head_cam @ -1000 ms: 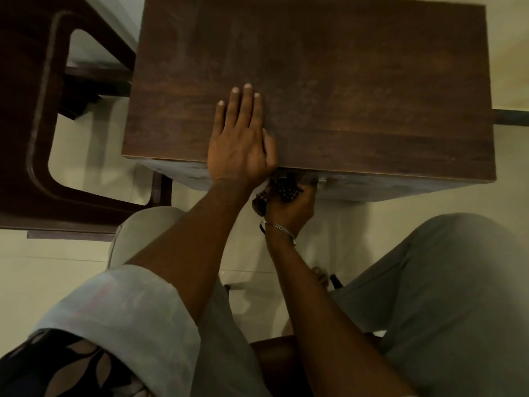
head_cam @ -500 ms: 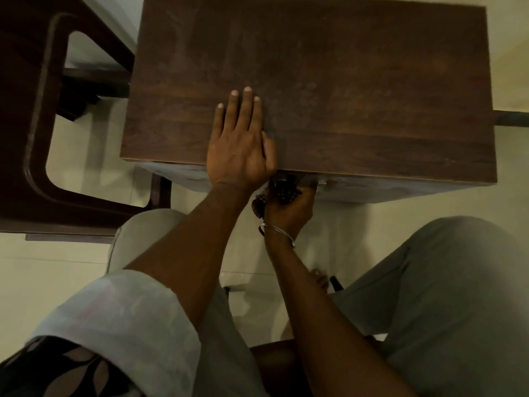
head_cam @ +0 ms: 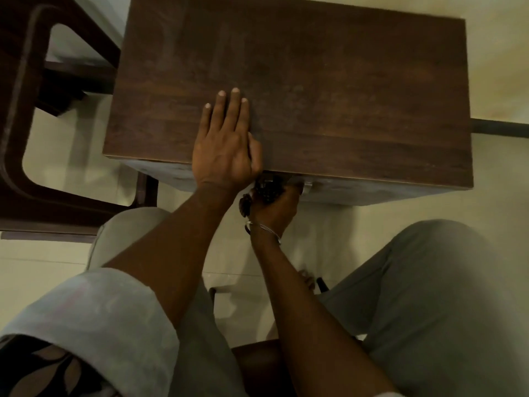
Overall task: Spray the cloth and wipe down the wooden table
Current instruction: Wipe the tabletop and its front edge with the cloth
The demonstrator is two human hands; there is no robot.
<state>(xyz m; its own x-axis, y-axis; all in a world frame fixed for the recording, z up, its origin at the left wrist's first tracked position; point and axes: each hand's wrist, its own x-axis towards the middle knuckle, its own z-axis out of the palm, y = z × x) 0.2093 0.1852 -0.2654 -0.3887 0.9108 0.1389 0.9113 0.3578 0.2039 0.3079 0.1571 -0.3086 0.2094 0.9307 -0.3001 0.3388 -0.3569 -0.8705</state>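
- The left hand (head_cam: 226,150) lies flat on the wooden table (head_cam: 329,75), fingers straight and together.
- The right hand (head_cam: 273,209) clutches a dark cloth (head_cam: 267,189) at the table's front edge.

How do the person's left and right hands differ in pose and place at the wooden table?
The left hand lies flat on the wooden table, fingers straight; the right hand curls round a dark object below the front edge. The right wrist wears a bangle; the left wrist is bare. Both are at its near edge.
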